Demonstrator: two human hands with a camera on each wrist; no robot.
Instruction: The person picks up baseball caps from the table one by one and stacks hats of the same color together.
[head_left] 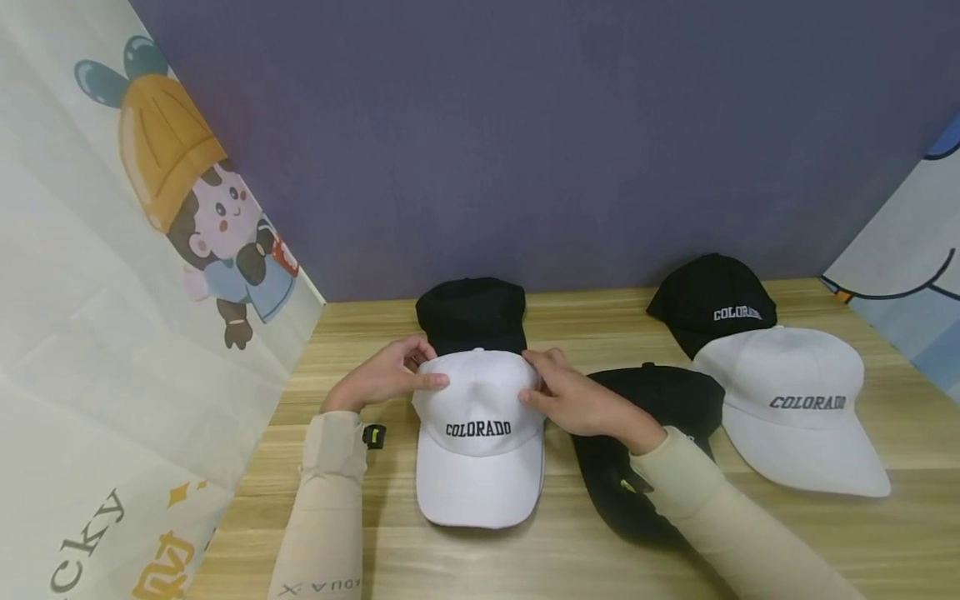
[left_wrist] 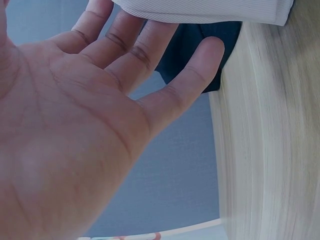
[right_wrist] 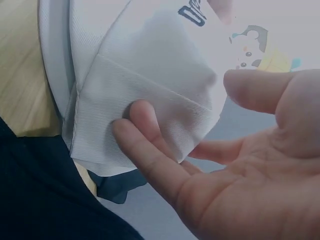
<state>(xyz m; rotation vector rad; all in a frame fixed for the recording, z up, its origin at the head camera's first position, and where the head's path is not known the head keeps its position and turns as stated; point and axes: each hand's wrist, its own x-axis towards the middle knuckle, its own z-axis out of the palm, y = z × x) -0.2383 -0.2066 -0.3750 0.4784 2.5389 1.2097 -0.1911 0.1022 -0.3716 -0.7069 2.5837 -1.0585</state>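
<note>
A white cap (head_left: pixel 480 392) with COLORADO lettering sits with its brim toward me, between my two hands. My left hand (head_left: pixel 390 372) holds the left side of its crown, thumb on the front. In the left wrist view some fingertips pass behind the white fabric (left_wrist: pixel 210 11), while the little finger stands free. My right hand (head_left: pixel 573 396) holds the opposite side; the right wrist view shows its fingers against the crown's side panel (right_wrist: pixel 145 75). Directly behind stands a black cap (head_left: pixel 471 315), partly covered by the white one.
Right of the white cap lies another black cap (head_left: pixel 656 392), partly hidden under my right forearm. Farther right, a second white COLORADO cap (head_left: pixel 813 400) overlaps a black COLORADO cap (head_left: pixel 712 292). A dark wall (head_left: pixel 540 150) closes off the back of the wooden table (head_left: pixel 382 542).
</note>
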